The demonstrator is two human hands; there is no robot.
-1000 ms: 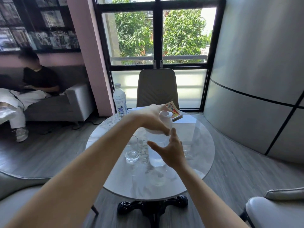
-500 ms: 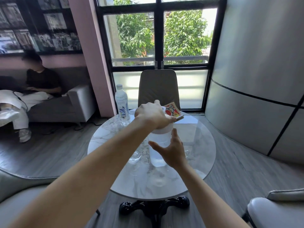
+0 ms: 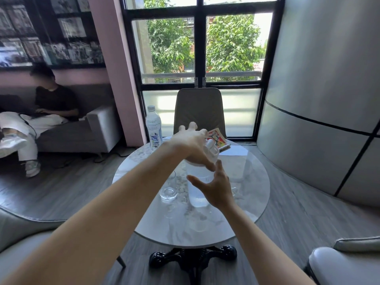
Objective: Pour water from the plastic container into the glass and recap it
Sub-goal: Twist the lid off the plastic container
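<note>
A clear plastic container (image 3: 196, 182) with water stands upright in the middle of the round marble table (image 3: 244, 182). My left hand (image 3: 191, 144) reaches over it from the left and grips its white cap (image 3: 211, 148), with two fingers raised. My right hand (image 3: 214, 185) is cupped around the container's right side with thumb and fingers spread; I cannot tell whether it touches. A short clear glass (image 3: 169, 188) stands on the table just left of the container and looks empty.
A capped water bottle (image 3: 153, 128) stands at the table's far left edge, a colourful booklet (image 3: 218, 138) at its far edge. A chair (image 3: 199, 110) faces me across the table. Armchairs sit at my lower left (image 3: 16, 233) and right (image 3: 345, 264). A person (image 3: 53, 99) sits on a sofa.
My left hand has turned on the cap; the cap's white edge now shows under its fingers and two fingers have lifted. My right hand has stayed beside the container.
</note>
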